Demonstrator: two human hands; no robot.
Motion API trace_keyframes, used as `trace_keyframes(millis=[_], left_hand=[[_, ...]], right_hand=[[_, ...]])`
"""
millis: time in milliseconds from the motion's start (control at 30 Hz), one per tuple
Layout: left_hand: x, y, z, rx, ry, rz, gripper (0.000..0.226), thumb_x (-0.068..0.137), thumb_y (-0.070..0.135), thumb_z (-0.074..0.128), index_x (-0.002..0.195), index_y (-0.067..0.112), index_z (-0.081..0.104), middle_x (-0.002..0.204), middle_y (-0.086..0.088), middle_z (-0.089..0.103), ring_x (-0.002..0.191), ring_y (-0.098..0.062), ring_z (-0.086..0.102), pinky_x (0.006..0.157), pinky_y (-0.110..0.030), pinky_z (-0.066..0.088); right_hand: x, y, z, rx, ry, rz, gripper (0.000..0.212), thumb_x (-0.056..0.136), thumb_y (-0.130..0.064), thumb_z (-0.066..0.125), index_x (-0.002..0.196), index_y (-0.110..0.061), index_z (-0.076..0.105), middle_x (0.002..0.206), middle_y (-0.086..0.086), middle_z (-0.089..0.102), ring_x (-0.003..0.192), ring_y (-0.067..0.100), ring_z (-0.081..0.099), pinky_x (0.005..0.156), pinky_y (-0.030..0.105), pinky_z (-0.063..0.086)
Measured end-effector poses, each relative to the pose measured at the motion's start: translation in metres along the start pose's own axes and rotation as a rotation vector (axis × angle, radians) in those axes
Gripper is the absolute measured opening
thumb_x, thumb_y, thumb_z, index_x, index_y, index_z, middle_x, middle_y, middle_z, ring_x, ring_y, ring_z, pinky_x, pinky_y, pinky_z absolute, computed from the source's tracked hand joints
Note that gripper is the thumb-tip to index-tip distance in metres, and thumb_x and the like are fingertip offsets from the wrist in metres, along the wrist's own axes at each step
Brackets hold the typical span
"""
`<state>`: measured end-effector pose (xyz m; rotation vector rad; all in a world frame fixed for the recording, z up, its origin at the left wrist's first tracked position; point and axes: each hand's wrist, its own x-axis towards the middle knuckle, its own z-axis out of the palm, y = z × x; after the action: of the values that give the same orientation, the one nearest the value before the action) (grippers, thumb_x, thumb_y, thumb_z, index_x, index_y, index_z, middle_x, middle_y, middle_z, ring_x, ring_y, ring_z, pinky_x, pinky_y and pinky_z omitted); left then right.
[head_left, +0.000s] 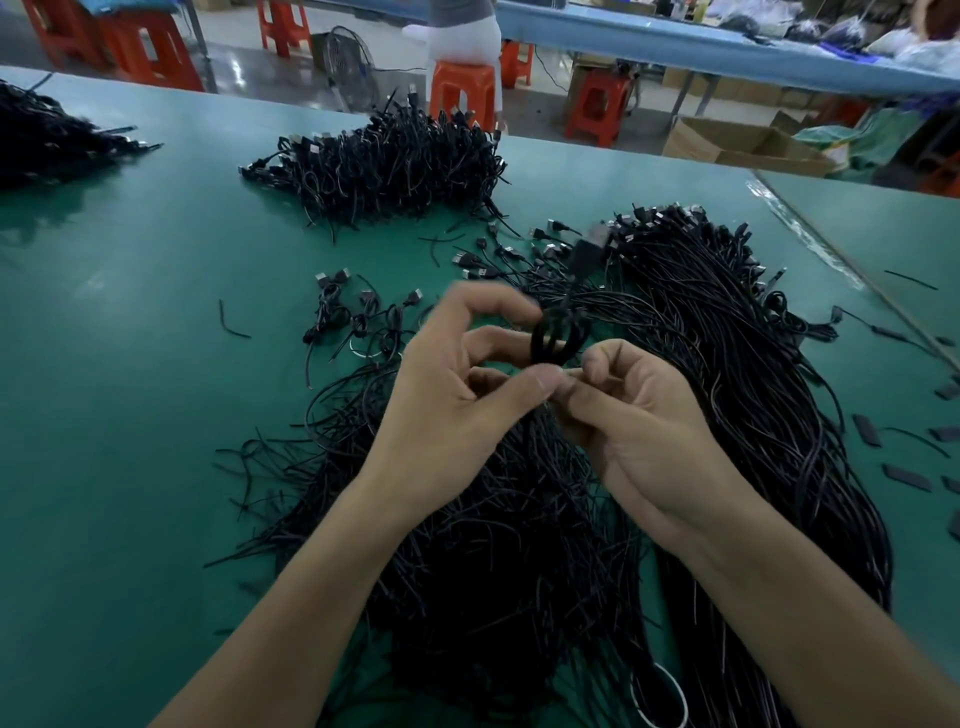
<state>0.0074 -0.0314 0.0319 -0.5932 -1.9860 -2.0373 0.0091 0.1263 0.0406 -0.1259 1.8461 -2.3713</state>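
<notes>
Aloft, cable coil (558, 338) in left hand (457, 400)

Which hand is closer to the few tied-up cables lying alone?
Left. The left hand sits just right of the tied-up cables; the right hand is farther right, past the coiled cable both hands hold.

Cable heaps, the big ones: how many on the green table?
4: far-left heap, back-centre heap, long bundle at right, short-wire heap nearest the camera. More may lie outside the view.
</notes>
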Motion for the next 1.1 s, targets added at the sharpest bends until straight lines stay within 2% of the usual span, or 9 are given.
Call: trace_keyframes(millis=[100,167,233,633,700,800,900,1000,1100], left_hand=[[0.001,-0.004,-0.004,0.109,-0.020,0.058,0.053,0.081,0.002,0.079,0.122,0.024,0.054,0.095,0.007,0.076,0.093,-0.018,0.071,0.078,-0.031,0.054],[0.001,-0.006,-0.003,0.222,-0.046,0.108,0.039,0.081,-0.003,0.077,0.109,0.021,0.066,0.101,0.006,0.074,0.100,-0.020,0.069,0.080,-0.041,0.055],[0.000,-0.007,0.000,0.348,-0.018,0.151,0.038,0.083,-0.008,0.071,0.097,0.026,0.072,0.105,0.009,0.065,0.101,-0.011,0.061,0.077,-0.030,0.051],[-0.007,-0.008,0.009,0.429,-0.019,0.017,0.025,0.095,0.016,0.055,0.107,0.020,0.076,0.056,0.013,0.059,0.044,-0.005,0.048,0.044,-0.012,0.035],[-0.006,-0.011,0.010,0.372,-0.057,-0.052,0.029,0.095,0.021,0.050,0.107,0.033,0.074,0.068,0.000,0.069,0.050,-0.020,0.057,0.047,-0.035,0.050],[-0.003,-0.008,0.009,0.156,-0.062,-0.181,0.035,0.090,0.034,0.042,0.100,0.036,0.075,0.092,-0.011,0.075,0.086,-0.035,0.068,0.078,-0.056,0.055],[-0.002,-0.005,0.008,-0.084,-0.067,-0.371,0.057,0.087,0.057,0.033,0.100,0.028,0.080,0.103,0.001,0.077,0.101,-0.016,0.070,0.095,-0.046,0.053],[-0.001,-0.003,0.010,-0.141,-0.040,-0.491,0.067,0.082,0.078,0.040,0.087,0.025,0.081,0.092,-0.003,0.077,0.089,-0.015,0.073,0.082,-0.034,0.057],[0.000,-0.002,0.009,-0.194,-0.011,-0.512,0.049,0.082,0.066,0.065,0.075,0.020,0.080,0.079,-0.004,0.075,0.074,-0.014,0.070,0.070,-0.026,0.056]], right_hand=[[0.003,-0.003,0.001,0.046,0.046,0.025,0.028,0.079,-0.004,0.066,0.073,-0.018,0.043,0.080,0.013,0.052,0.073,0.018,0.047,0.062,0.026,0.040],[0.007,-0.005,0.001,0.056,0.083,0.023,0.029,0.079,-0.002,0.066,0.073,-0.017,0.042,0.077,0.013,0.052,0.072,0.019,0.047,0.061,0.025,0.040],[0.010,-0.006,0.000,0.050,0.119,0.007,0.033,0.088,0.005,0.061,0.073,-0.018,0.043,0.074,0.008,0.055,0.074,0.021,0.049,0.060,0.023,0.043],[0.010,-0.002,-0.005,-0.375,0.185,-0.366,0.037,0.090,0.004,0.066,0.071,-0.018,0.043,0.076,-0.004,0.063,0.070,0.007,0.060,0.073,0.023,0.051],[0.010,-0.001,-0.004,-0.439,0.160,-0.424,0.037,0.090,0.003,0.066,0.071,-0.017,0.043,0.072,-0.004,0.059,0.070,0.010,0.058,0.071,0.025,0.052],[0.011,-0.001,-0.004,-0.436,0.090,-0.444,0.038,0.089,0.004,0.066,0.070,-0.018,0.041,0.074,-0.002,0.057,0.072,0.010,0.057,0.071,0.023,0.053],[0.012,0.000,-0.005,-0.434,0.070,-0.436,0.045,0.088,0.013,0.063,0.068,-0.021,0.040,0.071,-0.006,0.055,0.075,0.011,0.054,0.073,0.020,0.053],[0.009,0.000,-0.007,-0.586,0.039,-0.471,0.046,0.088,0.009,0.062,0.066,-0.027,0.042,0.076,-0.007,0.061,0.081,0.012,0.060,0.078,0.029,0.056],[0.004,-0.002,-0.006,-0.760,-0.010,-0.538,0.046,0.084,0.009,0.060,0.069,-0.032,0.043,0.083,-0.002,0.065,0.083,0.016,0.065,0.076,0.031,0.057]])
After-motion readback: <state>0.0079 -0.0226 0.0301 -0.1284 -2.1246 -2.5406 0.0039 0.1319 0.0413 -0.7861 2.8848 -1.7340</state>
